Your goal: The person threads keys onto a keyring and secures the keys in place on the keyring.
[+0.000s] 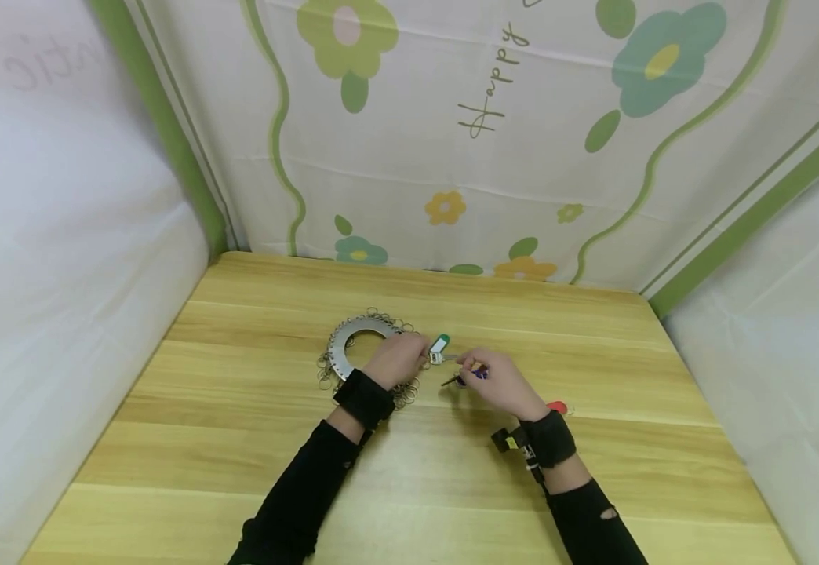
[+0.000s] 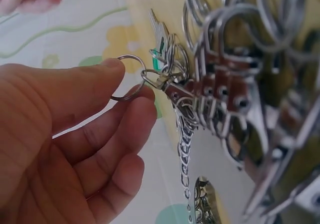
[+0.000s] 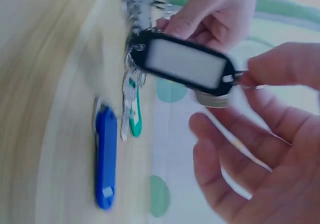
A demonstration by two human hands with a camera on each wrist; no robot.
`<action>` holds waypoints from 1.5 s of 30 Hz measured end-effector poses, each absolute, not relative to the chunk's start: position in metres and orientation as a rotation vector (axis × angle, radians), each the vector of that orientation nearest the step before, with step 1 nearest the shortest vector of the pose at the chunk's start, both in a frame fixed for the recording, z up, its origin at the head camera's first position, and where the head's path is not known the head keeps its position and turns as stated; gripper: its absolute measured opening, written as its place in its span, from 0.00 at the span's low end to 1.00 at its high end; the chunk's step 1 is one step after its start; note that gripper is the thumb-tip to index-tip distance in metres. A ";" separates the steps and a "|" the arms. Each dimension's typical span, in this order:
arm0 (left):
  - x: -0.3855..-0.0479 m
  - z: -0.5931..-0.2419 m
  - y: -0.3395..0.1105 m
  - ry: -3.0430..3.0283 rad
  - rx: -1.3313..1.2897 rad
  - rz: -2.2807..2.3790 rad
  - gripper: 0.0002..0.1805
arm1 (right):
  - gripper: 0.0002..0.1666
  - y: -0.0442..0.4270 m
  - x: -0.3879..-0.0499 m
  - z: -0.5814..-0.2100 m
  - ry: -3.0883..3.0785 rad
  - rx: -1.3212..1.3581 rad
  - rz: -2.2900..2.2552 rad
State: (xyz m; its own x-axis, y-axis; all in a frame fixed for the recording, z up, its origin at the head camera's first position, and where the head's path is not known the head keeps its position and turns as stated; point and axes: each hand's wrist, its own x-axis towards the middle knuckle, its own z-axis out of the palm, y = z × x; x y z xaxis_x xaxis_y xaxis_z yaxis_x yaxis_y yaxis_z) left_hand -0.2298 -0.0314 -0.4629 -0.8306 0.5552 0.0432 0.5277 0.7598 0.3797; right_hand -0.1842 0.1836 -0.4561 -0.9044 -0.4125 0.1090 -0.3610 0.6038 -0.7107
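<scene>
At the right side of a round metal key holder [image 1: 339,345], my left hand [image 1: 398,359] pinches a small split ring [image 2: 142,67] between thumb and index finger. That ring is linked to a clip on the holder's rim, where many similar rings hang. My right hand [image 1: 500,380] pinches the thin ring of a black key tag [image 3: 187,64] with a white label. Something round and metallic shows partly behind that tag, too blurred to name. Between the hands, a green key tag [image 1: 441,344] lies with keys [image 3: 129,97] beside the holder.
A blue key tag [image 3: 106,156] lies on the wooden table [image 1: 409,486] below my right hand. Near my right wrist is a red tag [image 1: 558,406], partly hidden. White cloth walls [image 1: 381,157] with a flower print stand at the table's back and sides.
</scene>
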 end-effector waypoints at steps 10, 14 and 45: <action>-0.231 -0.458 -0.036 2.873 0.909 0.624 0.10 | 0.15 0.168 -0.216 -0.460 2.342 -0.505 -1.629; -0.231 -0.458 -0.036 2.846 0.935 0.623 0.13 | 0.16 0.162 -0.227 -0.464 2.401 -0.429 -1.517; -0.233 -0.459 -0.035 2.952 1.093 0.703 0.09 | 0.10 0.139 -0.235 -0.473 2.574 -0.507 -1.319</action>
